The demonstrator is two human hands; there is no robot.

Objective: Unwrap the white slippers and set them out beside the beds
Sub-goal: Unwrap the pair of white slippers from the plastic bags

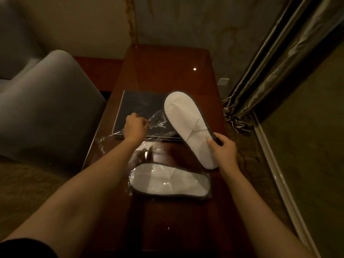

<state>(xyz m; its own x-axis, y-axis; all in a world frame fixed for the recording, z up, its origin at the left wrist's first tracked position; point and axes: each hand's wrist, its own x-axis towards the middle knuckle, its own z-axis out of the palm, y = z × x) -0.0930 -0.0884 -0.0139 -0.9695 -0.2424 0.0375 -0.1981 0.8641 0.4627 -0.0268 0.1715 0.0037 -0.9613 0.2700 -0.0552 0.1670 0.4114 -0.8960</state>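
The unwrapped white slipper hangs tilted over the table. The right hand pinches its dark-trimmed edge between thumb and curled fingers, and the toe points away from them. The left hand has its fingers curled, apparently pinching the clear plastic wrapper, though the film is hard to trace. Nearer than both sets of fingers, a second slipper lies flat under glinting film. Just beyond the left fingers a dark folder lies on the glossy wooden table, which runs on to the wall. A grey armchair stands left and a curtain hangs right.
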